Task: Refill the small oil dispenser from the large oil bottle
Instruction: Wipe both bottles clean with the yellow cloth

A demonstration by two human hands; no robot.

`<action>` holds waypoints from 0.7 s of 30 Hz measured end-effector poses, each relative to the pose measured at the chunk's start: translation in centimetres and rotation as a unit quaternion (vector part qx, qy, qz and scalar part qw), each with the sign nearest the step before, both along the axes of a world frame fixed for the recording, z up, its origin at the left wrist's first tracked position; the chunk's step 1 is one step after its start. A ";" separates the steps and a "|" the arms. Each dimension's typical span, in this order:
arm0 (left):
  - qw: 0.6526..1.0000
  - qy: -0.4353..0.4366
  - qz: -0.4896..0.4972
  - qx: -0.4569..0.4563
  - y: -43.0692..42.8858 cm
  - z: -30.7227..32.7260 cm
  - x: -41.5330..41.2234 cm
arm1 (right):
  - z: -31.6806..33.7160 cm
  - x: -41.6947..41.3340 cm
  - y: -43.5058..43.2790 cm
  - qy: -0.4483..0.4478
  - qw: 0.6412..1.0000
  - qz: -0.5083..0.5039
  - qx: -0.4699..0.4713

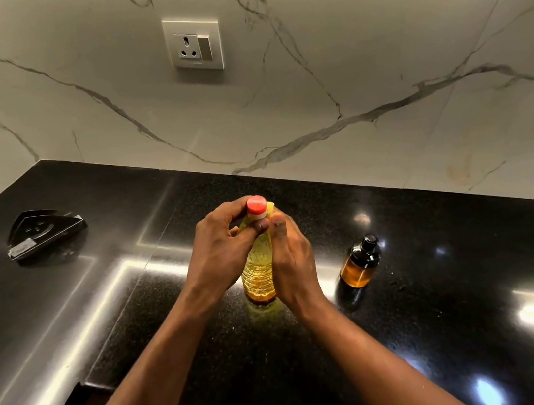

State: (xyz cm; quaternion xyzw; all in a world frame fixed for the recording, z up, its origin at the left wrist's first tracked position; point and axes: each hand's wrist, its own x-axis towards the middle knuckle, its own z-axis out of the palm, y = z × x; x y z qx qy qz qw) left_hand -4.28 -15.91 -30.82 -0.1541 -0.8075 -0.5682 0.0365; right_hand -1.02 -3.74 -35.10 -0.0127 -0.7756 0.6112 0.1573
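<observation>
Both hands are closing around the large oil bottle, which is standing upright on the black countertop directly in front of the person. The left hand is wrapping the neck and shoulder, its fingers curling up toward the red cap, while the right hand is pressing against the bottle's right side, fingers closed on the body. The cap is sitting on the neck, so the person appears to be bracing the bottle for opening. The small oil dispenser is waiting near the bottle on its right, apart from it, with its dark pump top on and amber oil filling most of the lower body. From here, several things could be going wrong: squeezing the thin plastic while the cap loosens would be pushing oil up and over the neck; oily fingers slipping on the cap would be jerking the bottle sideways toward the dispenser and tipping it; and pouring into a dispenser already holding this much oil would be risking overflow onto the glossy counter.
</observation>
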 end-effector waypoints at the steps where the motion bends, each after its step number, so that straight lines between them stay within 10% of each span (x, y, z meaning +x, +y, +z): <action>1: 1.000 -0.001 0.000 -0.002 0.0 0.0 0.0 | -0.5 0.2 0.1 -0.006 1.000 -0.005 0.002; 21: 0.999 -0.020 -0.013 -0.031 -0.4 0.2 0.0 | -1.1 -0.2 2.3 -0.076 0.993 -0.052 -0.071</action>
